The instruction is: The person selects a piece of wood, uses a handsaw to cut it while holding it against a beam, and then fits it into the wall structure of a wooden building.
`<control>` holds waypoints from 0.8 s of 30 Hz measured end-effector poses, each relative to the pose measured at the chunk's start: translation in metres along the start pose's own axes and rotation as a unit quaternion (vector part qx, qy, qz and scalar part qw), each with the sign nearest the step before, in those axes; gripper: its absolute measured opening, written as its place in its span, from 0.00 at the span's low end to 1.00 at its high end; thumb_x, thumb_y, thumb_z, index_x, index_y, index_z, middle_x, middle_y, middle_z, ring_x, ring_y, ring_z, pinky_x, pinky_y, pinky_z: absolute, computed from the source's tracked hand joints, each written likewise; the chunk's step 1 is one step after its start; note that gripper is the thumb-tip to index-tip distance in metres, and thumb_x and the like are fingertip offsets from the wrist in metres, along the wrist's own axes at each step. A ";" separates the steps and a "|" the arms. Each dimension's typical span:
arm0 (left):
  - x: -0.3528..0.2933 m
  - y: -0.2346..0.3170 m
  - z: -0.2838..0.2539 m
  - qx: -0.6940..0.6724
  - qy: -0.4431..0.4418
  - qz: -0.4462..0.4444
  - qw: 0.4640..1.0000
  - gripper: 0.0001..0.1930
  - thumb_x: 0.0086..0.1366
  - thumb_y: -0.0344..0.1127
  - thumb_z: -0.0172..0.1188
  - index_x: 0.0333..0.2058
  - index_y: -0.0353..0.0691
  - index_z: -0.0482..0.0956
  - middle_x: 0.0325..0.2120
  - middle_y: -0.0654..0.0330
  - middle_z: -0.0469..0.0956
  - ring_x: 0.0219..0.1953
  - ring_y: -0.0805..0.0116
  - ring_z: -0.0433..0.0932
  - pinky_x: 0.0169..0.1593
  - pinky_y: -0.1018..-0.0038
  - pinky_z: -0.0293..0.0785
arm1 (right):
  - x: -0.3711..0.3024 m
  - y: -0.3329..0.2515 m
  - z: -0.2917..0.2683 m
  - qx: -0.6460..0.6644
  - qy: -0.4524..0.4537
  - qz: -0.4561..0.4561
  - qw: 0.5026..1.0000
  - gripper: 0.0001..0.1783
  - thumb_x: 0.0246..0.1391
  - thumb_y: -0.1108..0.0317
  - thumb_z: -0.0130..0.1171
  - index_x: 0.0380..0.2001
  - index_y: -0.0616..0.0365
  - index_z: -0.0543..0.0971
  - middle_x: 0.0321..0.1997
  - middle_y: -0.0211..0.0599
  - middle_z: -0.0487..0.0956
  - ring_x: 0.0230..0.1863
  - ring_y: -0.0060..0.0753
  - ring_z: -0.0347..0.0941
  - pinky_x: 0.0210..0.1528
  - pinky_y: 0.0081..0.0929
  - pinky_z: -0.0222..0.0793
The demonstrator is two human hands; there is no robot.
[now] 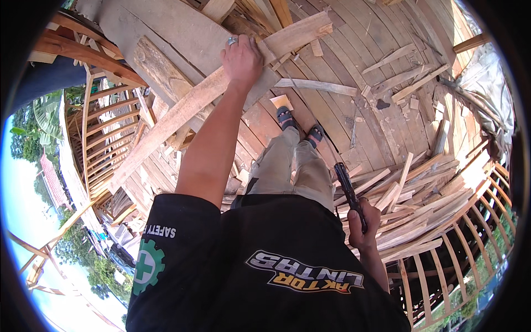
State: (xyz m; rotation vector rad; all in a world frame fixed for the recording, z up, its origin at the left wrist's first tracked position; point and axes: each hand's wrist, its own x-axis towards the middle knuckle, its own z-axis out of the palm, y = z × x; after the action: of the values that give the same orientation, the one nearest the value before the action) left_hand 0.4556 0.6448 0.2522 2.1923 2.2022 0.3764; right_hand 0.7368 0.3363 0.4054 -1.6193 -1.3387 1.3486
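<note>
My left hand (241,60), with a ring on one finger, grips the upper edge of a long pale wooden plank (166,130). The plank slants from lower left to upper right, across a wide board surface (166,19). Down at my right side, my right hand (365,224) is closed around a long black-handled tool (348,191). Its front end points up and left, toward my feet. A thin dark line runs on from that end; whether it is a blade seen edge-on, I cannot tell. A rough-edged timber piece (160,66) lies beside the plank.
My sandalled feet (286,118) stand on a plank floor (332,52) scattered with offcuts. Many loose wood strips (409,205) are piled at the right, by a slatted railing (462,249). Another slatted frame (110,127) stands left. White sheeting (489,83) hangs at the far right.
</note>
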 end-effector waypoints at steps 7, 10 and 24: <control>0.002 -0.001 0.001 -0.015 0.013 0.037 0.999 0.09 0.63 0.38 0.50 0.32 0.38 0.72 0.31 0.51 0.75 0.41 0.52 0.73 0.45 0.57 0.66 | 0.124 -0.020 0.063 0.019 0.020 -0.027 0.999 0.14 0.54 0.69 0.54 0.18 0.60 0.65 0.09 0.38 0.62 0.10 0.32 0.60 0.16 0.29 0.55; 0.010 -0.006 0.006 -0.006 0.030 0.015 0.999 0.09 0.63 0.38 0.50 0.32 0.38 0.72 0.32 0.51 0.75 0.41 0.52 0.73 0.44 0.57 0.66 | 0.140 -0.020 0.065 0.041 0.030 -0.047 0.998 0.14 0.54 0.69 0.54 0.19 0.61 0.65 0.10 0.39 0.63 0.10 0.34 0.60 0.16 0.30 0.55; 0.007 -0.010 0.007 -0.024 0.041 0.038 0.998 0.11 0.64 0.39 0.50 0.28 0.38 0.69 0.27 0.47 0.75 0.33 0.46 0.74 0.37 0.53 0.67 | 0.186 -0.036 0.071 0.084 0.023 -0.021 0.996 0.18 0.59 0.65 0.52 0.18 0.61 0.62 0.11 0.26 0.58 0.15 0.15 0.52 0.17 0.24 0.47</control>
State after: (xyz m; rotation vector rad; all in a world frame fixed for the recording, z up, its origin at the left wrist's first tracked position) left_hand 0.4469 0.6530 0.2453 2.2795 2.1300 0.5233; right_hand 0.6505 0.5137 0.3612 -1.4921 -1.1929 1.3536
